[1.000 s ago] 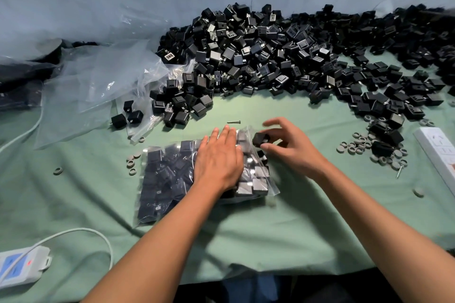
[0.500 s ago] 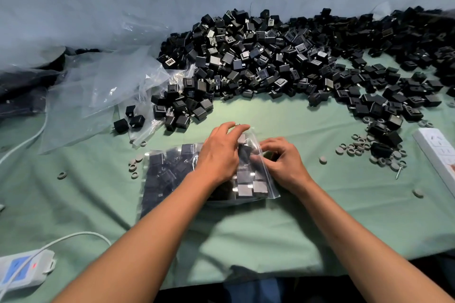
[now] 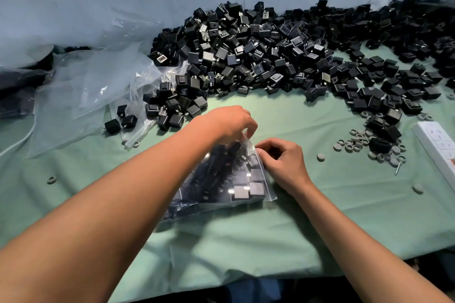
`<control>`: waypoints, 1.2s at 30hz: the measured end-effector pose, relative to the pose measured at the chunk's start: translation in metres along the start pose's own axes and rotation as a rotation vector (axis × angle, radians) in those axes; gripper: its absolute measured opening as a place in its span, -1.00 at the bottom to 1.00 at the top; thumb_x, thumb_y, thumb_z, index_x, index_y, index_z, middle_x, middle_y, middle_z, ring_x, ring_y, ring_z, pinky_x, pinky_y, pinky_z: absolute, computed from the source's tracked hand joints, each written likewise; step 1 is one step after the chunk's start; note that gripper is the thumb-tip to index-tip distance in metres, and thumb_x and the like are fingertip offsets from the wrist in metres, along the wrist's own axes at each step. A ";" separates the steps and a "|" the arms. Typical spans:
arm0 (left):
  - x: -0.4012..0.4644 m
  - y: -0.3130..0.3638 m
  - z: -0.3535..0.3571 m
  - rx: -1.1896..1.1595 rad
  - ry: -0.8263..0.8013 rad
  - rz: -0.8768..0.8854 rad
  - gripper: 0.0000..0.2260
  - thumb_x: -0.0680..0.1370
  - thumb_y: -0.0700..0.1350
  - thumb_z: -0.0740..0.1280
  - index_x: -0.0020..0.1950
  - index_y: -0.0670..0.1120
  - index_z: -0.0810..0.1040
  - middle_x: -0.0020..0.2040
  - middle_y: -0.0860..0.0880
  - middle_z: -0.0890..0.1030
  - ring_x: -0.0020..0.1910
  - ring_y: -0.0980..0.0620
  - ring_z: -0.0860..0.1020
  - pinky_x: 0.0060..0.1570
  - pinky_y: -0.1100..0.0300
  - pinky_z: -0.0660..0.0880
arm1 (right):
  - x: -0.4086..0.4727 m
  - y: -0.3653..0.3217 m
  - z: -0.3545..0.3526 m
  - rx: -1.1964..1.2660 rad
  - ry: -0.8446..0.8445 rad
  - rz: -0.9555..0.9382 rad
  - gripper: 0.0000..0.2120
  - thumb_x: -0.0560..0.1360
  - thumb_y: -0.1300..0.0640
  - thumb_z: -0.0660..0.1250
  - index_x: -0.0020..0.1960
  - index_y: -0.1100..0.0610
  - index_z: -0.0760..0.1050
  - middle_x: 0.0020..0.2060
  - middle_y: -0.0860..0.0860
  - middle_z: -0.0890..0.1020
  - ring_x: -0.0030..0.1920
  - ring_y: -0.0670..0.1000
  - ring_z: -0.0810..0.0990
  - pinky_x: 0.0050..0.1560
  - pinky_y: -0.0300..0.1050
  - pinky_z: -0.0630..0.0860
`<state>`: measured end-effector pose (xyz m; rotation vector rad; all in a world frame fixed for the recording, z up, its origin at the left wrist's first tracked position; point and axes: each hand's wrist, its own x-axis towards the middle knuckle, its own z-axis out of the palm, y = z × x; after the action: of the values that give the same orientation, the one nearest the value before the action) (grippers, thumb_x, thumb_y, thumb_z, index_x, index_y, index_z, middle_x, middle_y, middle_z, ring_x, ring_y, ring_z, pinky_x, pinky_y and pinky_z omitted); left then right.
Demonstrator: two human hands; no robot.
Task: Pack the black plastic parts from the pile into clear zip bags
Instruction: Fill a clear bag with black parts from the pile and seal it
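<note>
Left hand (image 3: pixel 229 123), previously flat on the zip bag (image 3: pixel 221 179), now pinches its mouth at bench centre. Right hand (image 3: pixel 283 160) has released its part inside and pinches the opposite lip. Sealing likely follows. Pile (image 3: pixel 283 56) remains along the far edge.

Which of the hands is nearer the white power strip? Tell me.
Right. The right hand pinches the zip bag on the side toward the white power strip; the left hand grips the bag farther away.
</note>
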<state>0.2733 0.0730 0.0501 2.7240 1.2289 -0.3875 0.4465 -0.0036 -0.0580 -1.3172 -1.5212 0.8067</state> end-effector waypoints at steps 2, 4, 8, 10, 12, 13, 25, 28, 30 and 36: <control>0.000 -0.001 0.000 -0.036 0.016 0.003 -0.88 0.63 -0.10 0.36 0.16 -0.01 0.59 0.17 -0.02 0.57 0.20 -0.04 0.48 0.18 -0.01 0.48 | 0.000 0.000 0.000 0.023 -0.016 0.013 -0.95 0.46 0.18 0.53 -0.15 0.05 0.72 -0.30 -0.11 0.72 -0.27 -0.08 0.68 -0.17 -0.06 0.64; 0.000 -0.002 0.002 -0.096 0.050 -0.010 -0.92 0.65 -0.11 0.32 0.12 -0.03 0.57 0.13 -0.03 0.57 0.13 -0.05 0.49 0.11 0.05 0.46 | 0.001 0.000 -0.002 0.086 -0.034 0.026 -0.96 0.46 0.18 0.55 -0.15 0.07 0.71 -0.31 -0.05 0.72 -0.30 -0.04 0.67 -0.22 -0.07 0.63; -0.002 -0.006 0.009 -0.174 0.128 -0.053 -0.97 0.66 -0.13 0.28 0.05 -0.01 0.50 0.07 -0.01 0.55 0.04 -0.02 0.46 0.02 0.09 0.42 | 0.001 -0.001 -0.001 0.087 -0.094 0.015 -0.97 0.46 0.18 0.55 -0.13 0.10 0.72 -0.30 -0.03 0.72 -0.29 -0.04 0.66 -0.21 -0.09 0.62; -0.003 -0.008 0.014 -0.191 0.154 -0.077 -0.95 0.66 -0.15 0.26 0.05 -0.01 0.49 0.06 0.00 0.55 0.02 -0.02 0.47 0.00 0.09 0.42 | 0.001 0.000 0.000 0.081 -0.096 0.009 -0.99 0.47 0.18 0.54 -0.11 0.10 0.73 -0.28 -0.05 0.73 -0.27 -0.04 0.68 -0.18 -0.06 0.63; -0.004 -0.010 0.020 -0.225 0.182 -0.102 -0.93 0.66 -0.15 0.25 0.02 0.01 0.46 0.04 0.01 0.56 0.02 -0.04 0.49 0.01 0.08 0.45 | 0.002 -0.001 0.000 0.056 -0.100 -0.008 -0.98 0.49 0.18 0.53 -0.09 0.10 0.74 -0.27 -0.06 0.73 -0.25 0.02 0.70 -0.17 -0.01 0.65; -0.005 -0.011 0.023 -0.253 0.193 -0.114 -0.93 0.66 -0.14 0.26 0.02 0.02 0.46 0.04 0.01 0.57 0.04 -0.04 0.50 0.03 0.06 0.46 | 0.002 -0.001 0.001 0.048 -0.102 -0.011 -0.99 0.49 0.16 0.53 -0.10 0.09 0.74 -0.28 -0.06 0.73 -0.27 0.03 0.68 -0.19 -0.01 0.64; -0.030 -0.020 0.050 -0.568 0.120 -0.160 -0.52 0.61 0.19 0.34 0.51 0.21 0.35 0.44 0.01 0.49 0.40 0.03 0.44 0.40 -0.02 0.38 | 0.003 0.003 0.003 0.010 -0.110 -0.016 -0.95 0.45 0.13 0.52 -0.18 0.03 0.69 -0.39 -0.11 0.61 -0.40 -0.19 0.43 -0.34 -0.26 0.40; -0.039 -0.021 0.055 -0.654 0.135 -0.202 -0.44 0.55 0.23 0.40 0.50 0.15 0.34 0.45 0.00 0.49 0.37 0.02 0.48 0.38 -0.02 0.44 | 0.003 0.000 0.002 -0.009 -0.117 -0.019 -0.90 0.47 0.11 0.53 -0.22 0.03 0.68 -0.41 -0.11 0.63 -0.41 -0.20 0.48 -0.36 -0.27 0.42; -0.043 -0.020 0.054 -0.690 0.175 -0.211 -0.51 0.53 0.20 0.44 0.38 0.11 0.39 0.38 0.00 0.52 0.29 0.03 0.51 0.32 -0.02 0.48 | 0.002 -0.002 0.002 -0.027 -0.115 -0.024 -0.90 0.47 0.10 0.54 -0.22 0.05 0.68 -0.41 -0.11 0.64 -0.41 -0.20 0.51 -0.35 -0.27 0.45; -0.057 -0.011 0.053 -0.513 0.287 -0.130 -0.70 0.42 0.28 0.49 0.03 0.18 0.56 0.15 0.15 0.47 0.20 0.10 0.43 0.27 0.02 0.41 | -0.004 -0.007 -0.007 -0.034 -0.092 0.009 -0.93 0.48 0.19 0.51 -0.18 0.09 0.67 -0.35 -0.06 0.69 -0.34 -0.12 0.64 -0.27 -0.17 0.60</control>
<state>0.2187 0.0275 0.0153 2.3120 1.3468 0.2862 0.4508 -0.0092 -0.0501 -1.3282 -1.6086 0.8612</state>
